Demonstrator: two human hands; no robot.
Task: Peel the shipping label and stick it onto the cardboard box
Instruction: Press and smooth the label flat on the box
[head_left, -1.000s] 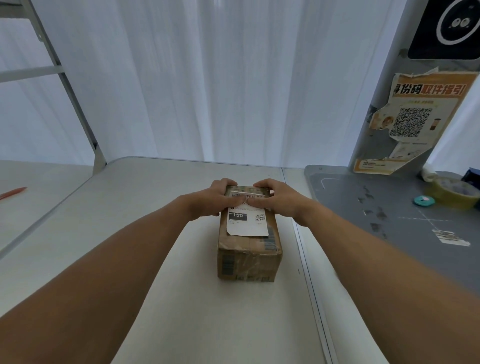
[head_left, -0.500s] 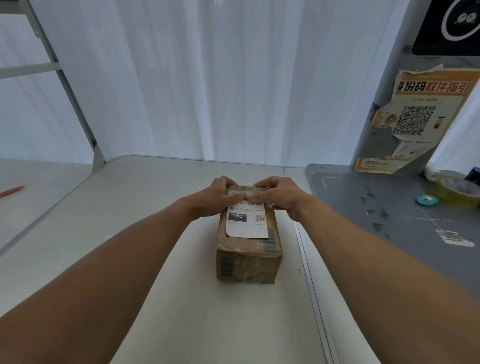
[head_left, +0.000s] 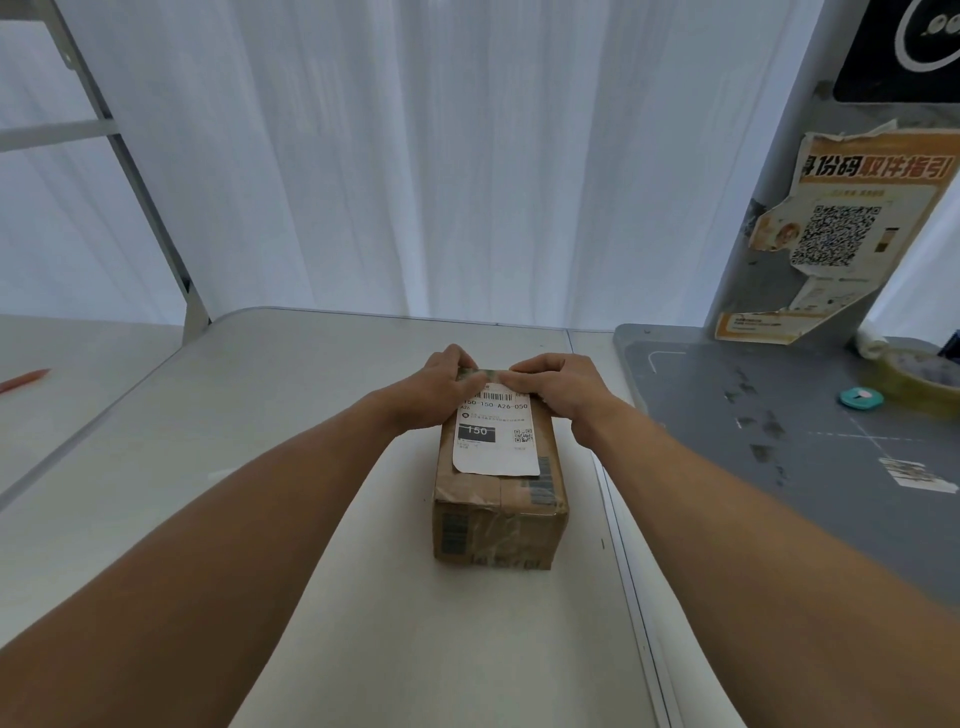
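Both hands press on the far end of one cardboard box: the left hand and the right hand lie side by side, fingers curled down onto the top far edge of the single shipping label, thumbs nearly meeting at its middle. Neither hand is wrapped around anything; each bears flat on the label and the box top.

One box, one label, two bare forearms. The box is brown, wrapped in clear tape that shines on its near face, with printed barcodes on that face and along its right top edge. It stands on the pale counter, near the seam where a grey mat begins to the right. Its long axis runs away from the wearer, one short end facing the camera.

The label is white, with a barcode strip at the far end, the line "150-150-A26-050", a dark block reading "150" and a small square code. It lies lengthwise along the box, covering the far part of the top, its print upright to the wearer. Its near left corner is slightly rounded.

On the mat sit one tape roll and one teal disc; a torn orange poster hangs above.
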